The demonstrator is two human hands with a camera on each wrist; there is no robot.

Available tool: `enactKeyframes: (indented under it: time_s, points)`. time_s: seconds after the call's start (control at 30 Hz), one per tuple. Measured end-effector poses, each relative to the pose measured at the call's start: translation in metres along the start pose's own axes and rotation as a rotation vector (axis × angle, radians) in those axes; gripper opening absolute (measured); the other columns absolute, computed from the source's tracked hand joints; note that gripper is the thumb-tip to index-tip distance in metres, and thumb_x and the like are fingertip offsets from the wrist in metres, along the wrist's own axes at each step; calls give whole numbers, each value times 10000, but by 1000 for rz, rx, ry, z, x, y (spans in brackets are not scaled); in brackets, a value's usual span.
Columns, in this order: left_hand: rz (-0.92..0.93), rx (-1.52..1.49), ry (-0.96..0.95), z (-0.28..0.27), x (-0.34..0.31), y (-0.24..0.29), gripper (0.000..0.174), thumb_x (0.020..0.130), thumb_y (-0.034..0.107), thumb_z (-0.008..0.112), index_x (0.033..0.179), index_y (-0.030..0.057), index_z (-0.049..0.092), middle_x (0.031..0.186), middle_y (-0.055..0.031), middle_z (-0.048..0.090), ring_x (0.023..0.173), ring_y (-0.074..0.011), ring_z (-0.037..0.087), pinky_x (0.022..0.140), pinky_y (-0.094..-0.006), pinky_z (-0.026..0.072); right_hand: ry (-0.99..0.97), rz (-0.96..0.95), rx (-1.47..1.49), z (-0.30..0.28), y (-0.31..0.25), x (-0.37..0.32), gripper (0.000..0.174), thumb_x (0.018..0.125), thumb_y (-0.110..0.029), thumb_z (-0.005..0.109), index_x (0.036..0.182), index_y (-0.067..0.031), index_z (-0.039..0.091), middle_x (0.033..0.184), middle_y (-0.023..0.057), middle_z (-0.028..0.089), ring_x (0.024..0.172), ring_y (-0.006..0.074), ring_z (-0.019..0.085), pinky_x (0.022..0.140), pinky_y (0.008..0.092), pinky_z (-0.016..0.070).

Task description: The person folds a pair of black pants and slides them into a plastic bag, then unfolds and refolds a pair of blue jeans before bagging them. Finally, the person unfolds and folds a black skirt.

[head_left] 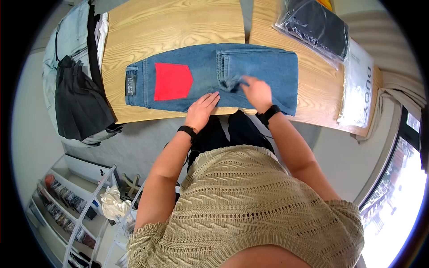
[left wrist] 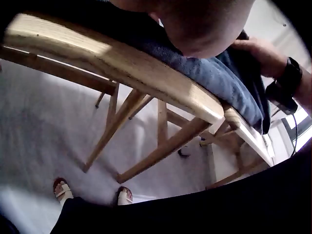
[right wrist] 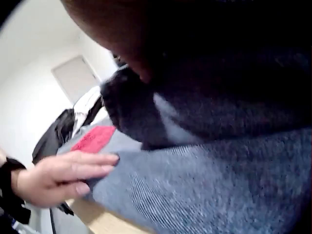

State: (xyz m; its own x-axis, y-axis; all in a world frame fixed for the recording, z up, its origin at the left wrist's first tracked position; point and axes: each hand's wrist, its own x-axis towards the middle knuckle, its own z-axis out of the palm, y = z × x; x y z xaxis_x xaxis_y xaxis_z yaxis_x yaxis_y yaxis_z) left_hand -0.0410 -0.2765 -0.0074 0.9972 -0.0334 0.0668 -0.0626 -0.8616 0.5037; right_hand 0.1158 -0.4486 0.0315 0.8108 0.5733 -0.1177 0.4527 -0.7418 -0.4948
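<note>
Blue jeans (head_left: 203,71) lie folded across the table, with a red back pocket (head_left: 173,81) and a dark "DESIGNER" patch at the waistband. The left hand (head_left: 202,109) rests with extended fingers on the jeans' near edge, right of the pocket. At the folded-back leg end (head_left: 228,67), the right hand (head_left: 258,93) pinches the near corner of the hem, which is blurred. In the right wrist view the lifted denim (right wrist: 131,107) hangs beneath the right hand's fingers, and the left hand (right wrist: 61,178) lies flat on the cloth. The left wrist view shows denim (left wrist: 214,78) over the table edge.
Dark and light garments (head_left: 82,98) hang over the table's left end. Plastic-wrapped dark clothing (head_left: 315,29) and a clear printed bag (head_left: 357,85) lie at the right. A gap separates two wooden tabletops (head_left: 174,24). A white rack (head_left: 85,210) stands lower left.
</note>
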Motion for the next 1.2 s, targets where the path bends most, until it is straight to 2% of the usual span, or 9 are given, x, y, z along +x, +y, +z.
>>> enactKeyframes:
  time_s: [0.17, 0.23, 0.3, 0.47, 0.7, 0.77, 0.93, 1.13, 1.2]
  points:
    - [23, 57, 21, 1, 2, 2, 496, 727, -1, 537, 1214, 90, 554, 1294, -17, 534, 1125, -212, 526, 861, -325, 488, 343, 40, 158, -37, -15, -13, 332, 760, -126, 657, 1086, -70, 637, 999, 146, 660, 885, 322, 633, 750, 378, 518]
    - [12, 48, 21, 0, 3, 4, 458, 730, 4, 543, 1182, 74, 566, 1273, -23, 547, 1114, -218, 531, 870, -328, 484, 262, -282, 183, -28, -21, -26, 445, 732, -118, 662, 1169, -68, 591, 1115, 160, 624, 1006, 323, 606, 815, 370, 504]
    - [8, 46, 31, 4, 1, 0, 435, 732, 6, 544, 1162, 66, 572, 1263, -25, 552, 1113, -219, 532, 871, -330, 484, -52, -378, -65, 10, -14, -43, 702, 734, -179, 674, 1373, -122, 390, 1397, 129, 413, 1278, 294, 406, 1036, 434, 338]
    - [3, 11, 16, 2, 1, 0, 376, 741, 14, 547, 1114, 48, 583, 1238, -34, 564, 1119, -223, 530, 880, -337, 482, -99, -368, -412, 53, -8, -49, 740, 786, -330, 653, 1417, -128, 321, 1445, 105, 344, 1341, 252, 314, 1054, 481, 289]
    - [-21, -1, 3, 1, 1, -1, 365, 747, 21, 543, 1110, 41, 580, 1265, -44, 545, 1141, -229, 511, 884, -346, 477, -122, -285, -153, 27, -23, -33, 611, 825, -305, 624, 1355, -87, 409, 1397, 124, 413, 1288, 291, 388, 1027, 461, 334]
    - [2, 18, 12, 2, 0, -1, 357, 743, 25, 544, 1097, 39, 584, 1263, -46, 547, 1138, -233, 512, 883, -343, 477, -161, -87, 324, 3, -16, 9, 468, 843, -249, 609, 1246, -34, 506, 1306, 166, 495, 1195, 341, 471, 976, 424, 399]
    - [-5, 46, 37, 2, 2, 2, 347, 746, 46, 539, 1089, 51, 593, 1232, -23, 569, 1100, -207, 540, 885, -339, 480, 48, -157, 292, 9, 4, 80, 285, 830, -171, 627, 1084, -49, 584, 1120, 171, 574, 1052, 352, 544, 889, 411, 456]
    - [-4, 25, 37, -2, 3, 3, 331, 744, 40, 536, 1069, 49, 599, 1217, -21, 571, 1088, -203, 540, 870, -334, 486, -246, 40, -14, 6, 1, 97, 269, 818, -178, 643, 1051, -55, 588, 1042, 144, 571, 964, 343, 569, 829, 400, 476]
    - [-6, 23, 40, -2, 4, 1, 329, 744, 42, 538, 1067, 51, 599, 1220, -18, 568, 1089, -200, 538, 869, -332, 487, 38, 37, 133, 6, 1, 100, 321, 813, -162, 653, 1099, -39, 576, 1077, 180, 554, 951, 342, 579, 822, 400, 480]
